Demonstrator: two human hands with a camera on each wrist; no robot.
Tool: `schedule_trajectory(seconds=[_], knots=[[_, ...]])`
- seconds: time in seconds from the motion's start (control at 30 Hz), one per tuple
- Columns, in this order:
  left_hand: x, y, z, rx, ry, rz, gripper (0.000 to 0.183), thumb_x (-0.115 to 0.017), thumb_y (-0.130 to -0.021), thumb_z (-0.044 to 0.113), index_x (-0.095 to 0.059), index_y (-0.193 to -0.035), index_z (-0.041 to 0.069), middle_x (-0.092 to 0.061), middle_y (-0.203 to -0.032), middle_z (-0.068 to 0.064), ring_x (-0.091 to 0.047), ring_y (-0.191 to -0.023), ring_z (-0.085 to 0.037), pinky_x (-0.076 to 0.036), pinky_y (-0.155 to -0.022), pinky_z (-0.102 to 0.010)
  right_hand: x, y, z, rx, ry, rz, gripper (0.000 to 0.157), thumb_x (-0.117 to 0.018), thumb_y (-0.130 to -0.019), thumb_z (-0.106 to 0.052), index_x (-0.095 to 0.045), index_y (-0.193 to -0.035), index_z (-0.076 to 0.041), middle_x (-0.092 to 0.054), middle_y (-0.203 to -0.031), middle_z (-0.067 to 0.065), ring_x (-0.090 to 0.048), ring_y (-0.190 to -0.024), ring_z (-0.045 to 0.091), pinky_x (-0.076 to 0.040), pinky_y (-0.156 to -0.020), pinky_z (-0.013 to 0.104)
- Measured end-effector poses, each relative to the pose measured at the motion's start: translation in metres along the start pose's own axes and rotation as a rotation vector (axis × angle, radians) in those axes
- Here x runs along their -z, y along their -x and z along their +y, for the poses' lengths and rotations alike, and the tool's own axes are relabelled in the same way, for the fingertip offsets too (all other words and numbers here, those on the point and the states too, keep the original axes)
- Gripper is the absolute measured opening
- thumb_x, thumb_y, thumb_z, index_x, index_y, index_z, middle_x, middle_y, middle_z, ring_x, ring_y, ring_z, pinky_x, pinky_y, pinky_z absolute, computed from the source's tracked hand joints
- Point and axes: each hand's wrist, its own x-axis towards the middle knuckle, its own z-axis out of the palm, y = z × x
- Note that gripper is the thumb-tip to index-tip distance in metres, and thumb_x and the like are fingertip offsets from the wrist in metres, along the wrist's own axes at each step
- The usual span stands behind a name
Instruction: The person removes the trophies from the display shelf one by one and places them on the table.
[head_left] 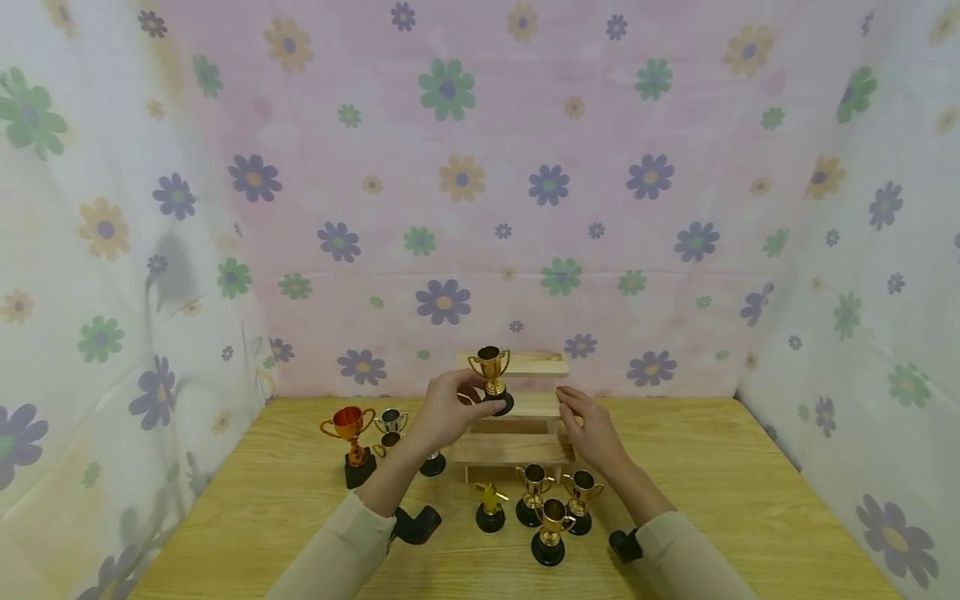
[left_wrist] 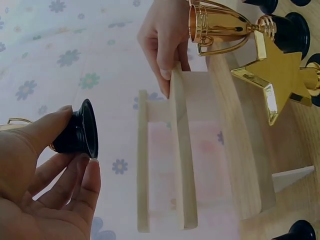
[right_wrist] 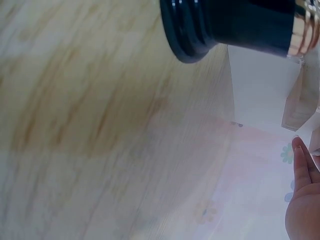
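My left hand (head_left: 453, 408) holds a small gold trophy cup (head_left: 490, 364) upright by its black base, in front of the upper tiers of a wooden three-step stand (head_left: 517, 448). In the left wrist view, the thumb and fingertips pinch that black base (left_wrist: 75, 132). My right hand (head_left: 592, 429) is at the right end of the middle step. Seen from the left wrist, its fingers (left_wrist: 166, 75) lie on both sides of that step's end. The right wrist view catches only part of this hand (right_wrist: 305, 200), with its fingers stretched toward the stand.
Before the stand are a gold star trophy (head_left: 491, 500) and three gold cups, one nearest the front (head_left: 553, 518). On the left stand a bronze-orange cup (head_left: 349, 427), a silver cup (head_left: 391, 419) and others partly hidden by my left arm. A flowered cloth (head_left: 510, 167) encloses the table (head_left: 697, 483).
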Motion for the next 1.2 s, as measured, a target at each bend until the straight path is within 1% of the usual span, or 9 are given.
schedule_trajectory(seconds=[0.13, 0.23, 0.43, 0.6, 0.87, 0.93, 1.07, 1.2], knots=[[0.001, 0.005, -0.003, -0.013, -0.022, 0.01, 0.028, -0.083, -0.088, 0.023, -0.074, -0.11, 0.008, -0.067, -0.093, -0.003, -0.065, -0.084, -0.018, -0.055, -0.074, -0.033, 0.0, 0.001, 0.0, -0.005, -0.007, 0.003, 0.034, -0.054, -0.105, -0.005, -0.06, -0.136, 0.009, -0.055, -0.145, 0.023, -0.062, -0.123, 0.04, -0.054, -0.094, 0.052], [0.003, 0.008, -0.005, -0.012, -0.031, 0.015, 0.027, -0.083, -0.087, 0.022, -0.074, -0.109, 0.008, -0.068, -0.094, -0.002, -0.067, -0.084, -0.016, -0.056, -0.075, -0.033, 0.0, 0.001, -0.001, -0.011, -0.007, -0.002, 0.034, -0.054, -0.105, -0.005, -0.06, -0.136, 0.008, -0.055, -0.145, 0.023, -0.062, -0.123, 0.04, -0.054, -0.094, 0.051], [0.009, 0.019, -0.013, 0.026, -0.041, 0.021, 0.028, -0.084, -0.087, 0.024, -0.074, -0.109, 0.009, -0.07, -0.098, -0.002, -0.068, -0.087, -0.017, -0.058, -0.075, -0.034, -0.001, 0.0, -0.001, -0.01, -0.011, -0.008, 0.034, -0.053, -0.106, -0.008, -0.061, -0.136, 0.007, -0.056, -0.145, 0.022, -0.06, -0.127, 0.04, -0.054, -0.095, 0.051], [0.014, 0.029, -0.021, 0.058, -0.055, 0.03, 0.03, -0.084, -0.087, 0.025, -0.073, -0.11, 0.008, -0.068, -0.094, -0.002, -0.068, -0.086, -0.017, -0.058, -0.077, -0.036, -0.001, 0.0, -0.001, -0.007, -0.005, -0.011, 0.035, -0.053, -0.107, -0.008, -0.06, -0.136, 0.008, -0.055, -0.146, 0.022, -0.06, -0.126, 0.04, -0.054, -0.095, 0.051], [0.018, 0.041, -0.034, 0.046, -0.099, 0.038, 0.029, -0.085, -0.086, 0.026, -0.074, -0.105, 0.007, -0.066, -0.086, 0.0, -0.062, -0.077, -0.014, -0.053, -0.07, -0.033, 0.0, -0.001, -0.002, 0.011, 0.008, 0.0, 0.035, -0.052, -0.107, -0.007, -0.06, -0.136, 0.009, -0.055, -0.146, 0.023, -0.059, -0.127, 0.041, -0.053, -0.095, 0.053], [0.019, 0.044, -0.037, 0.055, -0.093, 0.034, 0.03, -0.085, -0.085, 0.026, -0.074, -0.105, 0.007, -0.066, -0.086, 0.0, -0.061, -0.076, -0.014, -0.052, -0.069, -0.033, 0.0, -0.001, -0.003, 0.004, 0.004, -0.006, 0.035, -0.052, -0.107, -0.007, -0.06, -0.137, 0.008, -0.055, -0.146, 0.023, -0.059, -0.127, 0.041, -0.053, -0.095, 0.053], [0.018, 0.05, -0.042, 0.081, -0.072, 0.033, 0.031, -0.086, -0.085, 0.027, -0.074, -0.106, 0.006, -0.067, -0.089, 0.0, -0.063, -0.079, -0.013, -0.055, -0.071, -0.033, 0.001, 0.0, -0.003, -0.006, 0.004, -0.012, 0.035, -0.053, -0.106, -0.007, -0.06, -0.137, 0.008, -0.055, -0.146, 0.022, -0.06, -0.125, 0.04, -0.054, -0.094, 0.052], [0.018, 0.055, -0.046, 0.081, -0.071, 0.041, 0.031, -0.086, -0.084, 0.024, -0.074, -0.106, 0.006, -0.067, -0.09, -0.002, -0.064, -0.079, -0.013, -0.056, -0.072, -0.032, 0.001, 0.0, -0.002, -0.008, 0.005, -0.012, 0.035, -0.053, -0.107, -0.009, -0.059, -0.136, 0.009, -0.055, -0.146, 0.023, -0.06, -0.126, 0.041, -0.053, -0.095, 0.052]])
